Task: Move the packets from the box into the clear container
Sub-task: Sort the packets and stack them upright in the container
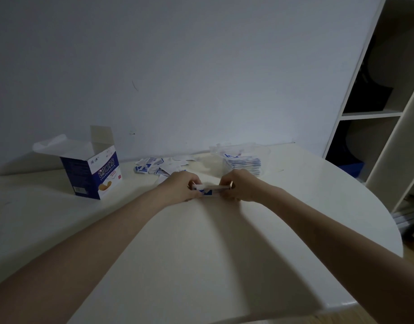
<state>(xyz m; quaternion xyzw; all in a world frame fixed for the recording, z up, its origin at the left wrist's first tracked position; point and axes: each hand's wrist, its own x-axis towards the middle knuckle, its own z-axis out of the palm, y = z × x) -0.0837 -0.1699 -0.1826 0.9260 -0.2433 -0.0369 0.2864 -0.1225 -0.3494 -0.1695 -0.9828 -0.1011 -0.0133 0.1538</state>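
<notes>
I hold a small stack of packets (210,190) low over the bench (201,242), in front of the clear container (242,157); my left hand (181,187) and right hand (238,187) each pinch one end with curled fingers, probably to square the edges for insertion. More packets (154,166) lie loose to the container's left. The open box (91,171) stands farther left.

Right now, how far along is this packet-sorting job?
Partly done, it seems. The box stands open, and a stack of packets appears to sit in the clear container. The left hand and right hand hold a small bundle between them over the table. Loose packets still lie scattered between box and container, waiting to go in.
</notes>
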